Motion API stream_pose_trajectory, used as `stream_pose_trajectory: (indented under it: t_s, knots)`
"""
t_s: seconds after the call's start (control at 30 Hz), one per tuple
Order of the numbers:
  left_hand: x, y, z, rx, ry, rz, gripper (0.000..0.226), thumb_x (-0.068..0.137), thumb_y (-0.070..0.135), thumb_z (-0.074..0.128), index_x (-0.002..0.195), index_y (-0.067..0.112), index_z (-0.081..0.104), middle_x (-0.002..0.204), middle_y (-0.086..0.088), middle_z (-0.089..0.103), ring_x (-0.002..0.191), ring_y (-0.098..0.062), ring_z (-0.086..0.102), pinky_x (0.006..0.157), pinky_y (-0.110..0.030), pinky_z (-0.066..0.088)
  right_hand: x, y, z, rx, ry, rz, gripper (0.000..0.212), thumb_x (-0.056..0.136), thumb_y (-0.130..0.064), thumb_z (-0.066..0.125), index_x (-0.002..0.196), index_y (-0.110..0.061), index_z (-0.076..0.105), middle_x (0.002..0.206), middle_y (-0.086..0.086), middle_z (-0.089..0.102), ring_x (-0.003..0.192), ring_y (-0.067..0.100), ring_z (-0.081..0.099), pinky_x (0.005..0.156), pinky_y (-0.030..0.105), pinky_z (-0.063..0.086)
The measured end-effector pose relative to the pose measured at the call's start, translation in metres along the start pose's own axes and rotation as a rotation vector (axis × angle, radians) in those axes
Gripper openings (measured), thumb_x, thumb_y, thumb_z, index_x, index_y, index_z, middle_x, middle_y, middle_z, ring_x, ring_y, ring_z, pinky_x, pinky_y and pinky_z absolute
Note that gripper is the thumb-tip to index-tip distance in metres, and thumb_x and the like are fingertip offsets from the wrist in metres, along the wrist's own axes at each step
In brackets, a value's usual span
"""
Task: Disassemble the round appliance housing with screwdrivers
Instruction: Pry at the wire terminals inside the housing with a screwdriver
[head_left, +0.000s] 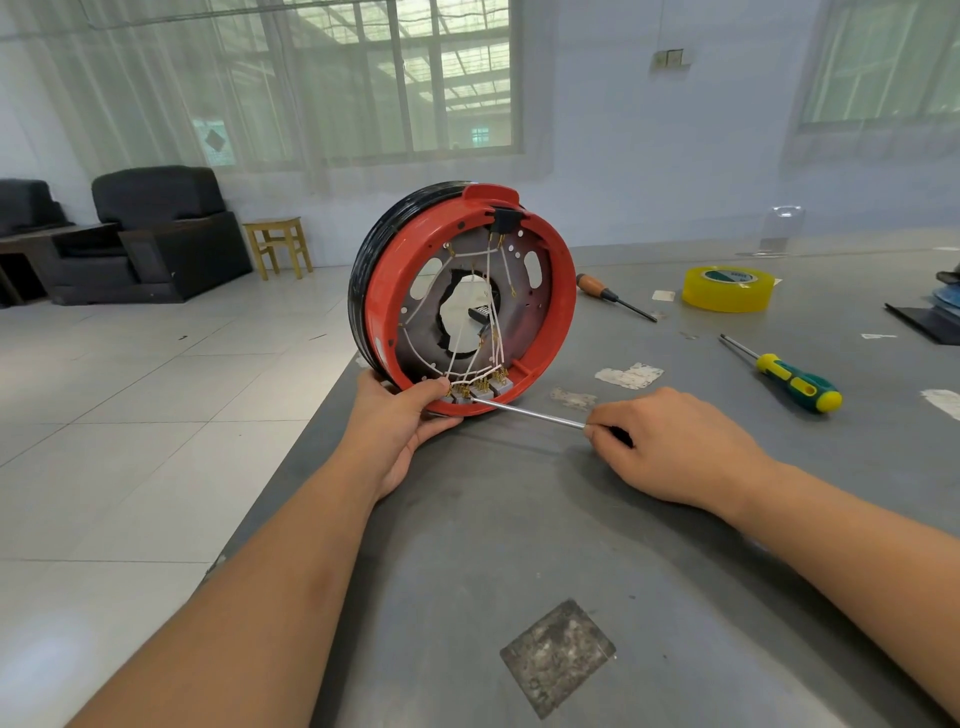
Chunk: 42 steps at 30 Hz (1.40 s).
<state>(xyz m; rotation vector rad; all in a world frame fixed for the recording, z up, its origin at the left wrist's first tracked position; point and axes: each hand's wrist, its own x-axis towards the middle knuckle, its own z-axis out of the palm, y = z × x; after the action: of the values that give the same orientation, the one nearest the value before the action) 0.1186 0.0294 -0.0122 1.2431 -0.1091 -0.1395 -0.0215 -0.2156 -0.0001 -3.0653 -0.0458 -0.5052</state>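
Note:
The round appliance housing (558, 312), red rim with a black outer band, stands on its edge at the grey table's left side, its open inside facing me with white wires and brass terminals showing. My left hand (402, 415) grips its bottom rim, thumb on the rim's inside. My right hand (675, 447) holds a screwdriver (535, 415) with a long steel shaft. Its tip rests at the terminal block on the housing's lower edge, and its handle is hidden in my fist.
On the grey table (519, 545) lie a wooden-handled screwdriver (613, 296), a green-and-yellow screwdriver (789, 376) and a yellow tape roll (727, 289). Paper scraps and dark items sit at the right edge. The table's left edge drops to tiled floor; armchairs and a stool stand beyond.

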Motion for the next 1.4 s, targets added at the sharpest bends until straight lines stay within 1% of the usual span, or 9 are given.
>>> stream_pose_trajectory:
  t_s: [0.17, 0.4, 0.53, 0.73, 0.93, 1.13, 1.2, 1.3, 1.4]
  knots:
    - [0.002, 0.0, -0.001, 0.003, -0.027, -0.012, 0.054, 0.091, -0.009, 0.072, 0.134, 0.011, 0.046, 0.121, -0.022, 0.069, 0.099, -0.035, 0.079, 0.073, -0.045, 0.066, 0.004, 0.003, -0.005, 0.062, -0.079, 0.031, 0.03, 0.1, -0.041, 0.039, 0.09, -0.031, 0.065, 0.072, -0.009, 0.06, 0.075, 0.022, 0.059, 0.067, 0.042, 0.057]
    - [0.005, 0.0, -0.001, -0.034, -0.034, -0.039, 0.051, 0.09, -0.007, 0.072, 0.131, 0.012, 0.049, 0.119, -0.02, 0.07, 0.095, -0.035, 0.079, 0.072, -0.045, 0.066, -0.001, 0.0, 0.004, -0.069, 0.032, 0.003, 0.037, 0.104, -0.05, 0.028, 0.1, -0.035, 0.061, 0.092, -0.009, 0.065, 0.082, 0.024, 0.064, 0.063, 0.037, 0.054]
    - [0.007, 0.001, -0.001, -0.109, -0.027, -0.06, 0.047, 0.091, -0.007, 0.07, 0.131, 0.009, 0.051, 0.116, -0.026, 0.073, 0.098, -0.041, 0.078, 0.074, -0.049, 0.066, -0.004, -0.004, 0.01, -0.172, 0.124, 0.002, 0.042, 0.104, -0.052, 0.021, 0.102, -0.033, 0.059, 0.092, -0.008, 0.061, 0.075, 0.026, 0.065, 0.056, 0.032, 0.048]
    - [0.009, -0.002, 0.001, -0.183, 0.004, -0.103, 0.039, 0.094, -0.005, 0.068, 0.13, 0.003, 0.056, 0.107, -0.024, 0.077, 0.092, -0.037, 0.08, 0.075, -0.049, 0.067, -0.007, -0.01, 0.013, -0.266, 0.171, 0.007, 0.042, 0.106, -0.051, 0.021, 0.101, -0.031, 0.057, 0.087, -0.006, 0.056, 0.065, 0.026, 0.062, 0.05, 0.031, 0.043]
    - [0.009, -0.003, 0.002, -0.219, 0.014, -0.132, 0.027, 0.096, -0.003, 0.066, 0.123, -0.003, 0.062, 0.098, -0.022, 0.08, 0.094, -0.037, 0.079, 0.079, -0.05, 0.067, -0.009, -0.013, 0.011, -0.321, 0.212, -0.012, 0.033, 0.108, -0.047, 0.029, 0.097, -0.029, 0.055, 0.081, -0.004, 0.051, 0.059, 0.026, 0.055, 0.047, 0.031, 0.041]
    - [0.008, 0.0, 0.003, -0.267, 0.035, -0.178, 0.016, 0.096, -0.002, 0.067, 0.112, -0.004, 0.065, 0.091, -0.022, 0.079, 0.088, -0.037, 0.08, 0.068, -0.044, 0.067, -0.006, -0.016, 0.007, -0.338, 0.238, -0.034, 0.025, 0.109, -0.043, 0.037, 0.096, -0.029, 0.055, 0.078, -0.004, 0.048, 0.058, 0.023, 0.052, 0.045, 0.032, 0.042]
    - [0.007, 0.001, 0.003, -0.266, 0.036, -0.18, 0.016, 0.096, -0.002, 0.067, 0.111, -0.005, 0.065, 0.093, -0.024, 0.079, 0.09, -0.038, 0.08, 0.07, -0.044, 0.067, -0.006, -0.018, 0.005, -0.351, 0.239, -0.036, 0.024, 0.108, -0.042, 0.041, 0.095, -0.029, 0.057, 0.077, -0.004, 0.047, 0.057, 0.022, 0.05, 0.043, 0.031, 0.037]
    - [0.006, 0.001, 0.004, -0.252, 0.046, -0.174, 0.015, 0.096, -0.002, 0.067, 0.111, -0.005, 0.066, 0.099, -0.025, 0.079, 0.095, -0.039, 0.079, 0.074, -0.046, 0.068, -0.007, -0.019, 0.001, -0.354, 0.219, -0.023, 0.017, 0.103, -0.036, 0.056, 0.09, -0.025, 0.06, 0.072, -0.001, 0.048, 0.053, 0.024, 0.049, 0.041, 0.027, 0.024]
    - [0.006, 0.002, 0.004, -0.248, 0.053, -0.168, 0.015, 0.096, -0.002, 0.068, 0.11, -0.004, 0.066, 0.096, -0.023, 0.08, 0.095, -0.039, 0.079, 0.073, -0.045, 0.068, -0.007, -0.02, -0.001, -0.379, 0.176, -0.005, 0.01, 0.1, -0.031, 0.063, 0.092, -0.025, 0.061, 0.072, -0.001, 0.047, 0.053, 0.025, 0.048, 0.042, 0.027, 0.016]
